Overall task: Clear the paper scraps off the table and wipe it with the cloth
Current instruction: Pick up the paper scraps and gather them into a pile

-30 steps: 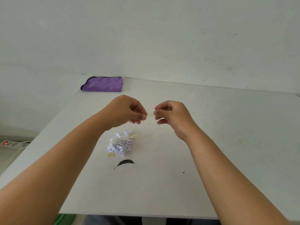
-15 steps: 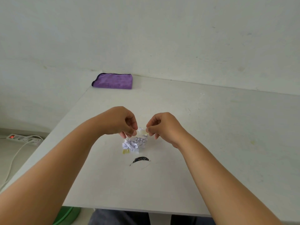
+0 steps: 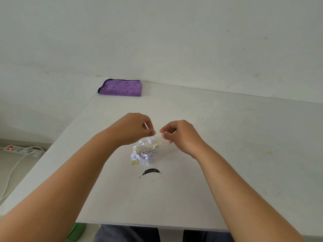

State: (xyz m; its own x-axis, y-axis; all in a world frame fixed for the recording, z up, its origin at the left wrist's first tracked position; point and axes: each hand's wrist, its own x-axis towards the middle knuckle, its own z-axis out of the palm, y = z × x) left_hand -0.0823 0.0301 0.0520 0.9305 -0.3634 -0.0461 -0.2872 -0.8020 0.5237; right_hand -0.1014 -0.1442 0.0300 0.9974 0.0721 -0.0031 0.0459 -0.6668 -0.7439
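Observation:
A small pile of crumpled white and yellowish paper scraps (image 3: 144,151) lies on the white table (image 3: 244,154), just under my hands. My left hand (image 3: 136,130) hovers above the pile's left side, fingers pinched on a thin white paper sliver. A little to the right, my right hand (image 3: 180,135) pinches another thin white sliver. The two fingertips are a small gap apart. The folded purple cloth (image 3: 120,88) rests at the table's far left corner against the wall, well away from both hands.
A black smudge (image 3: 151,172) marks the table just in front of the pile. A white power strip (image 3: 19,149) with its cable lies on the floor to the left. Something green (image 3: 76,231) shows below the table's near edge.
My hands came down from mid-air to just above the pile while pinching one scrap together. They have now drawn slightly apart, each keeping a sliver.

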